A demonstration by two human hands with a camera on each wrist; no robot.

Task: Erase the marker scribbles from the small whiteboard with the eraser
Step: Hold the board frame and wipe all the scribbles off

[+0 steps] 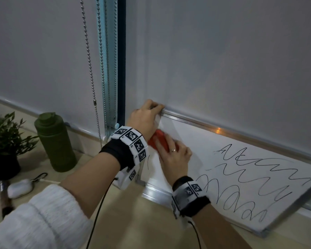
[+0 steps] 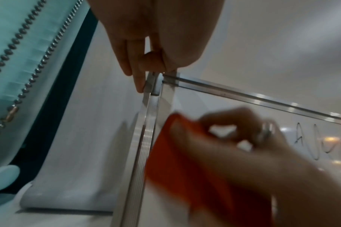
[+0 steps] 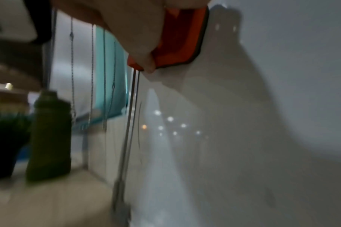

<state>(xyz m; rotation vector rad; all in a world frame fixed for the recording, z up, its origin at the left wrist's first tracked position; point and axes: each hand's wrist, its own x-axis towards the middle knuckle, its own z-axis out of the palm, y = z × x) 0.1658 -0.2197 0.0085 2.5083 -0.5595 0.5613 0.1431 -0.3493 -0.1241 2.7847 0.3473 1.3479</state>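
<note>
A small whiteboard (image 1: pixel 196 141) with a silver frame leans against the window blind, its lower edge on the sill. Black wavy marker scribbles (image 1: pixel 255 178) cover its right half; the left part is mostly wiped, with one thin stroke (image 1: pixel 148 161) near the left frame. My left hand (image 1: pixel 147 114) grips the board's top left corner (image 2: pixel 156 79), fingers curled over the frame. My right hand (image 1: pixel 172 155) holds an orange eraser (image 1: pixel 160 141) and presses it flat on the board near the upper left. The eraser (image 3: pixel 185 38) shows a dark felt edge against the board.
A green bottle (image 1: pixel 56 141) stands on the sill left of the board, with a potted plant (image 1: pixel 4 141) further left. A white earbud case (image 1: pixel 19 187) lies nearby. Bead chains (image 1: pixel 90 69) of the blind hang beside the window frame.
</note>
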